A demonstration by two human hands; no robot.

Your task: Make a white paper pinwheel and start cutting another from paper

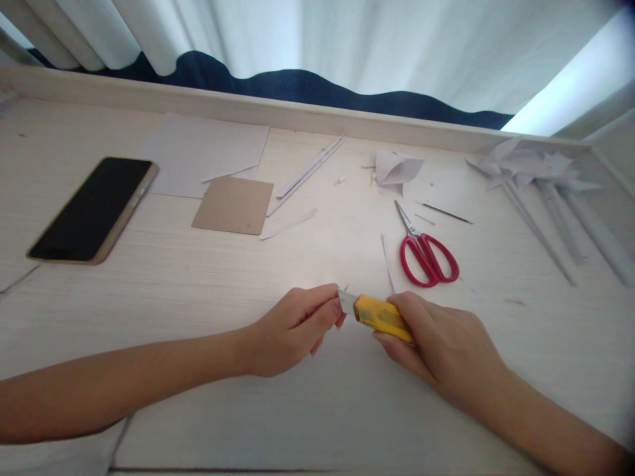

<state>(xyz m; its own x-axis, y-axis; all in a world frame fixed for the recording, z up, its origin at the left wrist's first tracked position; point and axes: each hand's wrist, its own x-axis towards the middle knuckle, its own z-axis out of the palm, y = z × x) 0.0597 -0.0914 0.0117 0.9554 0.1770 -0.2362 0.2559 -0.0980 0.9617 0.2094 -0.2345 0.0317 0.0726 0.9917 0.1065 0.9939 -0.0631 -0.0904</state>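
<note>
My right hand is wrapped round a yellow box cutter, its short blade out and pointing left. The blade's end meets the fingertips of my left hand. Those fingers are pinched together; a tiny light-brown sliver shows just above them, but what they hold is mostly hidden. Beyond my right hand lies a pair of red-handled scissors, blades pointing away. A narrow strip of white paper rests just left of the scissors.
A phone lies at the left, near white paper sheets and a tan square card. Rolled paper sticks, a folded paper piece and a thin dark needle-like rod lie farther back. Paper pinwheels lie at the right.
</note>
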